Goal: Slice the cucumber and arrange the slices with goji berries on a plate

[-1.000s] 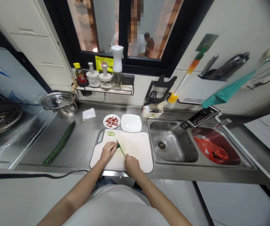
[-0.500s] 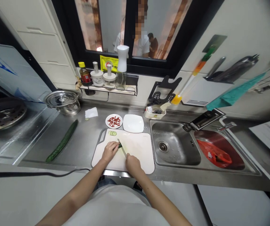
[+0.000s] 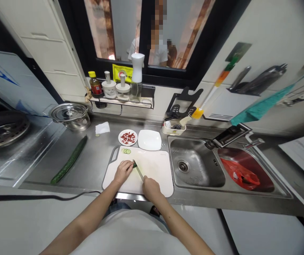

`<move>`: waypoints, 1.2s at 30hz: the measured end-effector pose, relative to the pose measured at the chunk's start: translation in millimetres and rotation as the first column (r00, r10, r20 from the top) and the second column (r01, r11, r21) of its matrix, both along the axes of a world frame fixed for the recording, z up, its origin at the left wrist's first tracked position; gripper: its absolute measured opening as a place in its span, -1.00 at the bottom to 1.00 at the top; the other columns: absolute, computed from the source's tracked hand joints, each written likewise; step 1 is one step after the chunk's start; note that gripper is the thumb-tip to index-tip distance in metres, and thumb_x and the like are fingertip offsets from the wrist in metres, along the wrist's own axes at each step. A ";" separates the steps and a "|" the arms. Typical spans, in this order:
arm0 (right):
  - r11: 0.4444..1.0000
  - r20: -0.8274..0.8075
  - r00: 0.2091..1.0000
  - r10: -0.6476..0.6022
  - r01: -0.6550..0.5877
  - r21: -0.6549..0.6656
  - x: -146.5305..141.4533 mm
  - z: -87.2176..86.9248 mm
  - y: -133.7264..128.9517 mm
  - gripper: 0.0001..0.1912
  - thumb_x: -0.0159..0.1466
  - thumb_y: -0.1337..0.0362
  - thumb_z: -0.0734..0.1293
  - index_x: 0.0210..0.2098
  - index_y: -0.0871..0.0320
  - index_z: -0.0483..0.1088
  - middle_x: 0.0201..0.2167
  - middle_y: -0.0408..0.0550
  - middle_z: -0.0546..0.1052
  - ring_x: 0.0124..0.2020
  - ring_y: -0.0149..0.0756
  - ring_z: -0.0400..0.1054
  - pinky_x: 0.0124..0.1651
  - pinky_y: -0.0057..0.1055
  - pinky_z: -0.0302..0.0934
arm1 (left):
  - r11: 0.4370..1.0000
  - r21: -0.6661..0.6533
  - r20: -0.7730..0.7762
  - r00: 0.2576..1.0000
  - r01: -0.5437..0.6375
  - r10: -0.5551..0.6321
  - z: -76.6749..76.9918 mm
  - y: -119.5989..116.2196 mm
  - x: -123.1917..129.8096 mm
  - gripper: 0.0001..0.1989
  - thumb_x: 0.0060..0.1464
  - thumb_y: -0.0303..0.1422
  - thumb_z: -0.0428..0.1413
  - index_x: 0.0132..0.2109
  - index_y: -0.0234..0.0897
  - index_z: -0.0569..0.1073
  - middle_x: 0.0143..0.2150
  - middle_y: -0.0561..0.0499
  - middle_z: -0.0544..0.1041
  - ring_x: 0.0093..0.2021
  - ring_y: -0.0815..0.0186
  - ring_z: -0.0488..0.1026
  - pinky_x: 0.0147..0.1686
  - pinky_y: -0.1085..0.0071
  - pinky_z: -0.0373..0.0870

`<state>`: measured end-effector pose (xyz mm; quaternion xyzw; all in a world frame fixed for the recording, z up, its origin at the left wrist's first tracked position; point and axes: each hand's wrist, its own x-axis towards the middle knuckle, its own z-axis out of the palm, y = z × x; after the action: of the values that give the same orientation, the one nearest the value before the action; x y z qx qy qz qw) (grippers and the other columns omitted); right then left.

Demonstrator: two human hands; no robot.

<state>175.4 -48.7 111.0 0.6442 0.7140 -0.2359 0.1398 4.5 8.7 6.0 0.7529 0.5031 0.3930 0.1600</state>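
Note:
My left hand (image 3: 123,171) holds a short green cucumber piece (image 3: 134,164) down on the white cutting board (image 3: 157,170), its fingers covering most of the piece. In my right hand (image 3: 151,188) is the handle of a knife (image 3: 139,171), whose blade lies at the right end of the piece. Several thin cucumber slices (image 3: 126,151) rest near the board's top left. Behind the board are a small plate of red chopped pieces (image 3: 127,137) and a bare white plate (image 3: 149,140).
A whole cucumber (image 3: 69,161) lies on the counter at left, with a lidded steel pot (image 3: 73,117) behind it. White paper (image 3: 102,128) lies nearby. To the right is a double sink (image 3: 198,161) holding a red bag (image 3: 242,175). A person (image 3: 159,46) shows in the window.
My right hand and the knife handle have moved slightly right and toward me. My left hand stays on the cucumber piece.

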 end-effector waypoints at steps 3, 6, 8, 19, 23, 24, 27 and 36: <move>1.000 -0.001 1.000 -0.006 0.006 0.009 2.8 -3.5 -5.5 -0.69 0.27 0.47 0.07 -0.09 0.29 0.34 -0.23 0.20 0.53 -0.15 -0.15 0.43 -0.21 -0.37 0.21 | 1.000 0.002 -0.007 1.000 0.005 -0.005 -0.5 0.2 0.3 -0.78 0.21 -0.35 -0.03 -0.10 -0.21 0.49 -0.19 -0.04 0.52 -0.16 0.28 0.41 -0.12 0.30 0.38; 1.000 -0.001 1.000 -0.008 0.008 0.024 2.8 -7.9 -6.8 -0.69 0.27 0.47 0.07 -0.07 0.30 0.33 -0.23 0.21 0.53 -0.14 -0.15 0.43 -0.21 -0.37 0.20 | 1.000 0.011 -0.006 1.000 0.002 -0.002 -2.4 1.3 0.9 -0.77 0.21 -0.34 -0.03 -0.11 -0.21 0.49 -0.20 -0.04 0.53 -0.16 0.28 0.42 -0.13 0.29 0.39; 1.000 0.000 1.000 -0.004 0.004 0.028 1.4 -9.9 -5.1 -0.69 0.28 0.47 0.07 -0.07 0.29 0.33 -0.23 0.21 0.53 -0.14 -0.15 0.43 -0.21 -0.38 0.20 | 1.000 0.013 -0.007 1.000 0.000 0.000 -3.6 2.0 1.2 -0.77 0.21 -0.34 -0.04 -0.10 -0.21 0.49 -0.20 -0.04 0.52 -0.16 0.28 0.42 -0.13 0.29 0.39; 0.998 0.003 1.000 -0.022 0.021 0.058 -15.1 -12.4 18.2 -0.65 0.27 0.48 0.04 -0.06 0.27 0.33 -0.23 0.20 0.53 -0.14 -0.18 0.44 -0.20 -0.37 0.22 | 1.000 -0.009 -0.013 1.000 0.009 -0.009 -2.4 1.7 0.7 -0.76 0.23 -0.34 -0.06 -0.09 -0.21 0.48 -0.20 -0.04 0.52 -0.17 0.28 0.41 -0.14 0.30 0.38; 0.998 -0.007 1.000 -0.021 0.022 0.066 -17.9 -8.9 21.5 -0.64 0.26 0.50 0.04 -0.06 0.28 0.34 -0.21 0.21 0.53 -0.14 -0.17 0.44 -0.19 -0.35 0.23 | 1.000 0.001 -0.011 1.000 0.012 -0.012 -4.0 2.7 0.3 -0.76 0.23 -0.33 -0.06 -0.09 -0.21 0.48 -0.20 -0.05 0.52 -0.17 0.28 0.42 -0.14 0.30 0.38; 0.998 -0.006 1.000 -0.023 0.023 0.061 -18.1 -7.8 21.8 -0.64 0.26 0.50 0.04 -0.06 0.28 0.34 -0.21 0.21 0.53 -0.13 -0.16 0.44 -0.19 -0.35 0.24 | 1.000 0.003 -0.011 1.000 0.014 -0.014 -4.4 2.8 0.3 -0.75 0.23 -0.33 -0.06 -0.08 -0.21 0.48 -0.20 -0.05 0.52 -0.17 0.27 0.42 -0.14 0.29 0.38; 0.998 -0.011 1.000 -0.022 0.023 0.058 -17.1 -6.4 20.4 -0.65 0.26 0.49 0.04 -0.07 0.29 0.34 -0.20 0.21 0.53 -0.13 -0.15 0.44 -0.19 -0.35 0.24 | 1.000 0.011 -0.015 1.000 0.018 -0.018 -5.0 2.7 0.2 -0.75 0.23 -0.34 -0.06 -0.08 -0.21 0.48 -0.20 -0.05 0.52 -0.17 0.28 0.42 -0.13 0.29 0.38; 0.998 -0.009 1.000 -0.010 0.011 0.061 -3.3 -14.6 -1.1 -0.67 0.25 0.49 0.06 -0.10 0.28 0.35 -0.23 0.20 0.54 -0.15 -0.13 0.44 -0.19 -0.34 0.23 | 1.000 0.031 -0.028 1.000 0.002 -0.001 -5.7 2.2 0.1 -0.76 0.22 -0.34 -0.05 -0.08 -0.21 0.48 -0.19 -0.05 0.53 -0.15 0.27 0.41 -0.12 0.28 0.38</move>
<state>172.1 -49.8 96.4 0.6509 0.7180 -0.2178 0.1156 4.6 10.9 0.3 0.7611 0.4985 0.3901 0.1417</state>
